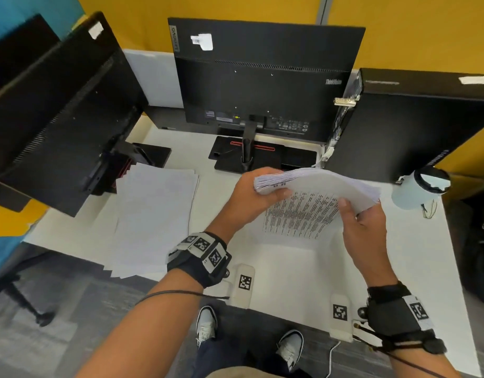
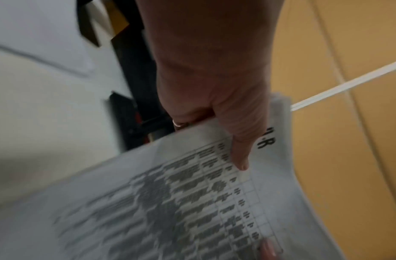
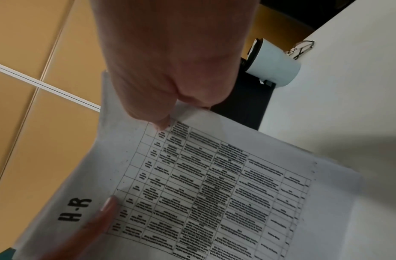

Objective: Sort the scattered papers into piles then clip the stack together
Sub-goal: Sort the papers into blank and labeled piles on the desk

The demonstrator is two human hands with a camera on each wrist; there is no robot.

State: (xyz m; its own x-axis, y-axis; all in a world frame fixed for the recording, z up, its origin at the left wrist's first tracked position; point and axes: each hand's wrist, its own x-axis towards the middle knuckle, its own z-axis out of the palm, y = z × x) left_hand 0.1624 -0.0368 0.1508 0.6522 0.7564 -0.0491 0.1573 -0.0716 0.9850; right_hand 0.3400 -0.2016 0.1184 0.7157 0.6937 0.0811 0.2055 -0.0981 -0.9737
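Note:
A thick stack of printed papers (image 1: 314,184) is held up on edge above the white desk (image 1: 287,271), its bottom edge near the surface. The near sheet shows a printed table (image 3: 214,184) and the letters "H-R". My left hand (image 1: 251,195) grips the stack's left end, thumb on the near face (image 2: 239,154). My right hand (image 1: 358,219) pinches the stack's right end, thumb on the printed sheet (image 3: 161,123). A second, loosely fanned pile of white sheets (image 1: 151,216) lies flat on the desk at the left. No clip shows in either hand.
Three black monitors stand with their backs to me: left (image 1: 63,110), centre (image 1: 262,77), right (image 1: 415,124). A white lidded cup (image 1: 418,192) and a small wire object (image 1: 429,208) sit at the right. Two tagged white blocks (image 1: 245,285) lie at the front edge.

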